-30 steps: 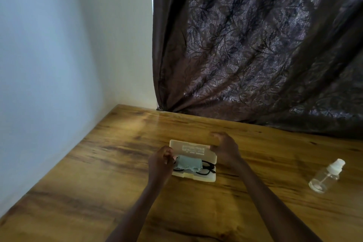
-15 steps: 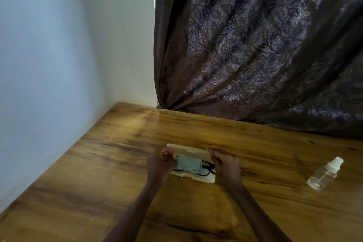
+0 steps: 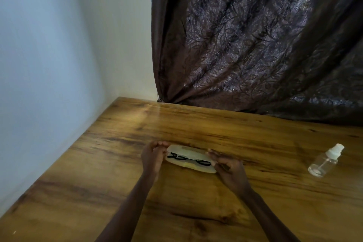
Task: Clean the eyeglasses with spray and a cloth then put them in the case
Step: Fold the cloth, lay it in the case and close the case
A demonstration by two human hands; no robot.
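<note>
Gripping the case [image 3: 186, 151] at its two short ends, the hands sit apart. The left hand [image 3: 152, 156] curls its fingers round the end at 9 o'clock, and the right hand [image 3: 227, 166] pinches the end toward 4 o'clock. The case lies flat on the desk [image 3: 196, 124] near the middle, its long axis running from about 10 to 4 o'clock. Its pale lid is lowered almost onto the base, with the gap facing 6 o'clock. The black eyeglasses [image 3: 186, 160] lie inside along the same axis. A clear spray bottle [image 3: 324, 161] rests well apart at 3 o'clock, its white cap pointing to 1 o'clock. A dark curtain [image 3: 255, 45] hangs at 12 o'clock.
</note>
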